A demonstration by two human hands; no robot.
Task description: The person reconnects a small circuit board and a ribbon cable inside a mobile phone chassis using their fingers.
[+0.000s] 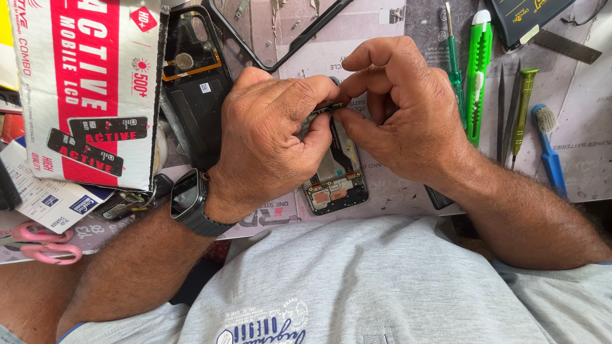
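While the opened phone [336, 181] is lying face down on the tabletop [586, 108], both hands are meeting just above its upper end. The left hand [271, 137] and the right hand [408, 108] are each pinching one end of a small dark strip-like part [326, 109] between thumb and forefinger, likely so it is staying level and steady over the phone's open body. Most of the phone is lying beneath the hands, only its lower end showing between the wrists. Screwdrivers [454, 70], a green cutter [477, 70] and a blue brush [549, 150] are lying near the right hand.
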